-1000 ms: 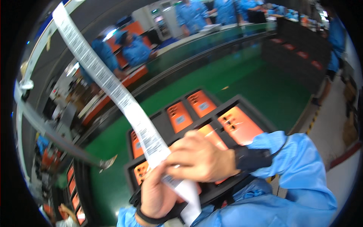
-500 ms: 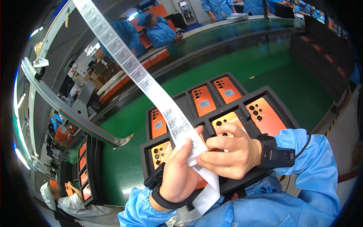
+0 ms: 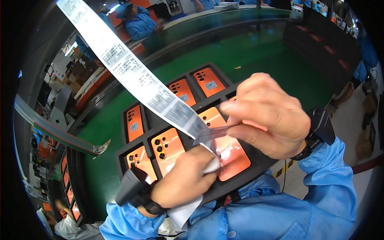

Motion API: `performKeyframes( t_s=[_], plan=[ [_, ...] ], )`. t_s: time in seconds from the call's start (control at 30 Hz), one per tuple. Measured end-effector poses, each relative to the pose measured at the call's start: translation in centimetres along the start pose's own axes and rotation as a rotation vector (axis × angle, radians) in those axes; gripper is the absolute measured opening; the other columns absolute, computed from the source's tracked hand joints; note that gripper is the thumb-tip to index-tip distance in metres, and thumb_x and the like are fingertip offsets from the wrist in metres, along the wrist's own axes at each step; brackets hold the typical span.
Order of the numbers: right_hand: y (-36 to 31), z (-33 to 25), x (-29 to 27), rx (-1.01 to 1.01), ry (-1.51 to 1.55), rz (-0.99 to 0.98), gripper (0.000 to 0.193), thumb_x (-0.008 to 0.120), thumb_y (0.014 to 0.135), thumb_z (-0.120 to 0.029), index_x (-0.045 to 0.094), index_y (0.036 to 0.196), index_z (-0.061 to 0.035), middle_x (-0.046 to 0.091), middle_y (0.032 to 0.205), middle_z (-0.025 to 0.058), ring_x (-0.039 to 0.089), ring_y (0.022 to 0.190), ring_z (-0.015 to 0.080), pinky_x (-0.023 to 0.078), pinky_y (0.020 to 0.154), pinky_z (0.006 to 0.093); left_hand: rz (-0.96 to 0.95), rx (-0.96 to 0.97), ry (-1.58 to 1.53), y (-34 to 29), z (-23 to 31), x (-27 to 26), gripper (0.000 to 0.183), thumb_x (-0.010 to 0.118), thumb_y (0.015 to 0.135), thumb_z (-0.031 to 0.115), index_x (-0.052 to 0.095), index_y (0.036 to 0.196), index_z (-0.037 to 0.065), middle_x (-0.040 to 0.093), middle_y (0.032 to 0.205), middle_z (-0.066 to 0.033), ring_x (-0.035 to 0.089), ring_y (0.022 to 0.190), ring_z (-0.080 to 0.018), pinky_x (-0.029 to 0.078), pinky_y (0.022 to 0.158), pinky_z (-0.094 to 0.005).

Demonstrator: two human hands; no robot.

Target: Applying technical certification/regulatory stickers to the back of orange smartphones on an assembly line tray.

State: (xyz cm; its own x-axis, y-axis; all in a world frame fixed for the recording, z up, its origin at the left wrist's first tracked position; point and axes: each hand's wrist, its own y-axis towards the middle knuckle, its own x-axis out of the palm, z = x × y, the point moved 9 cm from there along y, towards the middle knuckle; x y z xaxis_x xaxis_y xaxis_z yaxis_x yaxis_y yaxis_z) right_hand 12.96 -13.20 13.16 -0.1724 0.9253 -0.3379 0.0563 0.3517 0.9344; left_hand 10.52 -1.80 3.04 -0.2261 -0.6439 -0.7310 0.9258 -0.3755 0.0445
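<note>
Now peeling at a label strip over a tray of orange phones.

Running from upper left down to centre, long white label strip (image 3: 132,76), steeper and nearer the lens than half a second ago. Gripping its lower end, left hand (image 3: 186,180), closed around the white backing, now lower and left of its earlier spot. Sitting beneath, black tray (image 3: 124,120) holding orange phones (image 3: 135,123) in separate pockets, looming larger than before, on the green belt (image 3: 248,48). Pinching a small label (image 3: 214,133) at the strip's edge, right hand (image 3: 266,116), thumb and forefinger narrowed together, raised higher than earlier, above the nearest phone. Wearing black wrist devices and blue sleeves on both arms.
</note>
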Motion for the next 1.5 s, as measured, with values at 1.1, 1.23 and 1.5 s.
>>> performKeyframes(
  t_s=[1.1,1.23,1.5],
  plan=[
    [-8.4,9.3,-3.5,0.613,0.042,-0.048,0.014,0.05,0.082,0.009,0.056,0.091,0.0015,0.054,0.091,0.0082,0.051,0.087,0.0156,0.04,0.079,0.0252,-0.218,0.058,0.646,2.6,-0.1,14.1,0.019,0.064,0.07,0.02,0.062,0.082,0.005,0.059,0.084,-0.0103,0.058,0.077,-0.0255,0.043,0.067,-0.0337],
    [-10.9,12.1,-2.2,0.737,0.201,-0.078,0.008,0.05,0.086,0.004,0.053,0.093,0.0004,0.049,0.095,0.0048,0.046,0.089,0.0115,0.036,0.081,0.0221,-0.168,-0.043,0.694,3.1,-1.4,14.6,0.02,0.066,0.071,0.024,0.062,0.079,0.006,0.058,0.08,-0.0079,0.057,0.074,-0.0217,0.042,0.062,-0.0309],
    [-13.9,13.5,-4.7,0.91,0.292,0.02,0.009,0.053,0.087,-0.001,0.055,0.096,-0.0021,0.051,0.097,0.0008,0.048,0.086,0.0069,0.037,0.077,0.0203,-0.11,0.029,0.604,5.5,-2.3,12.2,0.024,0.074,0.062,0.024,0.065,0.076,0.006,0.062,0.084,-0.0074,0.061,0.074,-0.0234,0.047,0.06,-0.0333]
  ],
)
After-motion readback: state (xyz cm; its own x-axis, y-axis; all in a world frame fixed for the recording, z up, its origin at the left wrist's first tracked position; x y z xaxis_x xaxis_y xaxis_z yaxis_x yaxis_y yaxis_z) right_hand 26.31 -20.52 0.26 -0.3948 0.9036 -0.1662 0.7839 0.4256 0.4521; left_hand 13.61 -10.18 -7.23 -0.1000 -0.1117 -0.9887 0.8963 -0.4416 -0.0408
